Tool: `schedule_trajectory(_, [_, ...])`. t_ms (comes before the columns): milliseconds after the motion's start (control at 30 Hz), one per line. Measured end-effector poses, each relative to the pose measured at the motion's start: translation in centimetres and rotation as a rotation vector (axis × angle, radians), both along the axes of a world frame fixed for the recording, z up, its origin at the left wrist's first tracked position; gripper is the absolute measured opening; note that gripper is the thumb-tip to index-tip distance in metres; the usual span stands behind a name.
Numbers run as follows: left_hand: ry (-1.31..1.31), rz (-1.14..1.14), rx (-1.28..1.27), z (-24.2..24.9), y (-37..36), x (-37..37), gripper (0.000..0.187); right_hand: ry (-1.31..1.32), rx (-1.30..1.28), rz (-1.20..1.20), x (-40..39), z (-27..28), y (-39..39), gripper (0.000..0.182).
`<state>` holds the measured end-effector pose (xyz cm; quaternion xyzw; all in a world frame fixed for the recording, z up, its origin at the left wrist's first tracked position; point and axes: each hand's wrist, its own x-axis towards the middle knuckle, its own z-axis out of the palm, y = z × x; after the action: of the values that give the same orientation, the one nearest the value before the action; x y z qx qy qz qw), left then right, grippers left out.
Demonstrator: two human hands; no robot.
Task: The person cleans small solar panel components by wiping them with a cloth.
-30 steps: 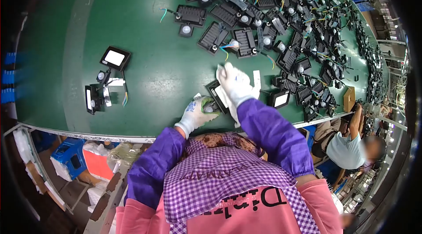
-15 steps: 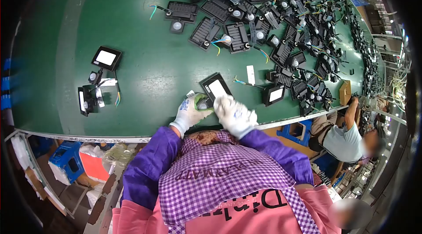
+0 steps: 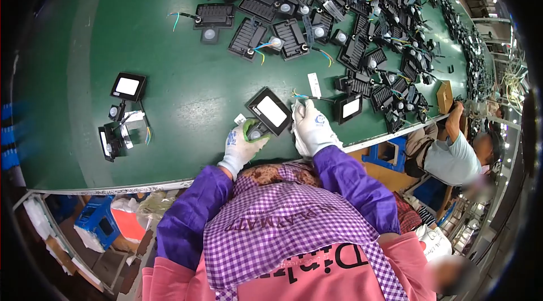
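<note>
A black floodlight (image 3: 270,111) with a pale front panel is tilted above the green table near its front edge. My left hand (image 3: 242,146), in a white and green glove, is closed round the round sensor at its lower left. At the lamp's right edge is my right hand (image 3: 312,128), gloved in white, with its fingers closed on a white cloth (image 3: 298,131). Right of it lies another floodlight (image 3: 348,108) with its panel showing and coloured wires to its left. A white label (image 3: 314,85) lies behind that wire.
Two floodlights (image 3: 129,86) with sensors and labels lie at the left of the green table (image 3: 175,148). Many black lamps (image 3: 294,39) are heaped at the back and right. A cardboard box (image 3: 445,97) stands near a seated person (image 3: 452,154) at the right.
My right hand has moved off the lamp's front to its right edge, so more of the panel shows. The lamp has turned slightly. The whole view has shifted a little.
</note>
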<state>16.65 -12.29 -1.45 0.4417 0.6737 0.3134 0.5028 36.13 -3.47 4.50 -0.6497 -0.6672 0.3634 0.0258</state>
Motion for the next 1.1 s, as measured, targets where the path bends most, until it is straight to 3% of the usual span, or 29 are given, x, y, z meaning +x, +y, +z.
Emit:
schedule_trajectory(33, [0.004, 0.008, -0.007, -0.4, -0.2, 0.0, 0.054, -0.009, -0.090, -0.045, -0.3, 0.5, 0.2, 0.031])
schedule_trajectory(67, [0.006, 0.028, -0.014, -0.8, -0.2, 0.0, 0.055, -0.129, 0.139, 0.154, 0.3, -0.1, -1.1, 0.029])
schedule_trajectory(100, [-0.012, 0.035, -0.041, 0.4, 0.1, 0.1, 0.056, -0.214, 0.019, 0.325, -0.5, 1.7, -1.9, 0.029])
schedule_trajectory(133, [-0.011, 0.042, -0.031, 0.3, 0.1, 0.1, 0.056, -0.295, 0.407, 0.504, -1.5, 2.7, -3.4, 0.029])
schedule_trajectory(200, [-0.009, 0.047, -0.017, 0.0, -0.2, 0.4, 0.056, -0.145, 0.136, 0.352, -0.4, -0.3, -2.7, 0.028])
schedule_trajectory(267, [-0.058, 0.071, -0.080, 1.6, 0.0, 0.8, 0.056, -0.036, -0.056, -0.071, -0.2, 1.3, 1.1, 0.032])
schedule_trajectory(333, [-0.031, 0.088, -0.058, 1.3, -0.2, 0.8, 0.055, 0.041, -0.120, -0.232, 0.3, 1.9, 3.3, 0.035])
schedule_trajectory(433, [-0.023, 0.110, -0.038, 1.6, -0.2, 1.2, 0.056, 0.108, 0.106, -0.026, 0.5, 2.0, 1.7, 0.034])
schedule_trajectory(467, [-0.032, 0.112, -0.048, 1.7, -0.2, 1.1, 0.056, 0.174, -0.017, 0.065, -0.6, 3.4, 1.2, 0.027])
schedule_trajectory(533, [-0.015, 0.087, 0.002, 1.1, -0.4, 1.0, 0.055, -0.124, 0.211, 0.805, -1.2, 3.3, 0.3, 0.026])
schedule_trajectory(567, [-0.006, 0.075, 0.028, 0.8, -0.5, 0.9, 0.055, -0.070, 0.118, 0.545, -2.7, 0.8, -1.0, 0.017])
schedule_trajectory(667, [-0.099, 0.090, -0.012, 0.6, -0.4, 0.9, 0.054, -0.025, 0.160, 0.562, -5.8, 2.2, 2.9, 0.018])
schedule_trajectory(733, [-0.058, 0.082, -0.031, 0.6, -0.5, 0.9, 0.056, 0.081, 0.349, 0.492, -7.0, -0.7, 5.5, 0.017])
schedule_trajectory(767, [-0.036, 0.082, -0.062, 1.1, -0.3, 1.0, 0.055, -0.040, 0.254, 0.440, -8.0, -1.5, 6.9, 0.016])
schedule_trajectory(867, [0.043, 0.060, -0.109, 2.0, 0.0, 0.9, 0.056, -0.043, 0.305, 0.655, -7.6, 0.7, 5.6, 0.021])
schedule_trajectory(900, [0.073, 0.048, -0.115, 1.5, -0.3, 0.9, 0.056, -0.089, 0.258, 0.844, -7.5, 3.9, 4.8, 0.027])
schedule_trajectory(967, [0.076, 0.018, 0.007, 1.4, -0.5, 0.7, 0.050, -0.015, 0.281, 0.972, -7.0, 0.4, 3.4, 0.035])
schedule_trajectory(1000, [-0.065, 0.054, -0.081, 1.9, 0.0, 0.7, 0.047, -0.093, 0.326, 0.922, -7.0, 1.1, 3.6, 0.038])
schedule_trajectory(1067, [-0.045, 0.085, -0.010, 0.9, -0.5, 1.0, 0.045, -0.172, 0.790, 0.983, -6.4, -0.7, 6.2, 0.035])
schedule_trajectory(1100, [-0.030, 0.105, 0.003, 0.7, -0.6, 1.2, 0.047, -0.109, 0.462, 0.796, -7.8, -1.9, 8.1, 0.031])
